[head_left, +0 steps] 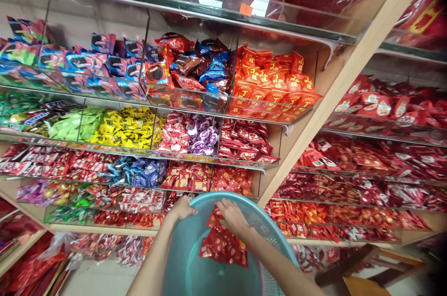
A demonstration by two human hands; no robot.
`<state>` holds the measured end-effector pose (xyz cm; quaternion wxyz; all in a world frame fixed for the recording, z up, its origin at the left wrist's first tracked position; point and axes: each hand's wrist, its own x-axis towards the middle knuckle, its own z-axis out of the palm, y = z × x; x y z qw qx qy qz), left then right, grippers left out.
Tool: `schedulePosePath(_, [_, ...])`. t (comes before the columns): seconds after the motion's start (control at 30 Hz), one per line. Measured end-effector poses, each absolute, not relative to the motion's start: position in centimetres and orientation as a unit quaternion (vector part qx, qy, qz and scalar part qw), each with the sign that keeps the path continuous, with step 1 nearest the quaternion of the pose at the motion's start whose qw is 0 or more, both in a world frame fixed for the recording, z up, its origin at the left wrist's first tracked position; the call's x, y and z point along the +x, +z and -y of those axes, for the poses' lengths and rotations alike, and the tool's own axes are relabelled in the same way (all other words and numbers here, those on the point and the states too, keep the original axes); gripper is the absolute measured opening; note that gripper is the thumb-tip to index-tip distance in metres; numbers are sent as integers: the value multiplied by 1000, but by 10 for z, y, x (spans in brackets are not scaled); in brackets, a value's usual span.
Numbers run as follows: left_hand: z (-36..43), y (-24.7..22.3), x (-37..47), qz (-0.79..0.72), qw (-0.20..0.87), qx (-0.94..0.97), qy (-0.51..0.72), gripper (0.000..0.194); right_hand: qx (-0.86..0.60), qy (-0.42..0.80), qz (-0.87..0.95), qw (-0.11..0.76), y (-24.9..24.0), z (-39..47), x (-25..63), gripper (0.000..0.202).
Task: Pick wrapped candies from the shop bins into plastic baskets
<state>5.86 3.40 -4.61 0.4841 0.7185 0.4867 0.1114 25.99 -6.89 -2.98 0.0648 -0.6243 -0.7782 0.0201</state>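
Observation:
A teal plastic basket (186, 245) with perforated sides stands in front of the shelves at the bottom centre. My left hand (183, 208) is closed over its left rim, thumb on the inner side. Inside the basket lies a small pile of red candy packets (225, 247). My right hand (232, 217) reaches over the basket, its fingers curled down around packets at the top of that pile. How many it grips is hidden. Just beyond the rim, a shelf bin of red packets (232, 179) is nearest to both hands.
Tiered shelves with clear dividers hold yellow candy packets (127, 126), purple-wrapped candies (204, 133) and orange-red snack packets (272, 79). A slanting wooden post (314, 133) separates the right-hand shelves. A wooden stool (370, 268) stands at the lower right.

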Motion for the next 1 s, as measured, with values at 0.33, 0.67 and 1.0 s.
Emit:
schedulePosePath(0.33, [-36, -46, 58, -484, 480, 725, 101, 29, -620, 36, 774, 125, -34, 72, 263, 60])
schedulePosePath(0.67, [-35, -44, 58, -493, 457, 734, 95, 26, -595, 18, 798, 99, -27, 118, 288, 44])
schedulePosePath(1.0, [-35, -45, 58, -491, 471, 727, 93, 28, -572, -30, 817, 66, -35, 126, 281, 51])
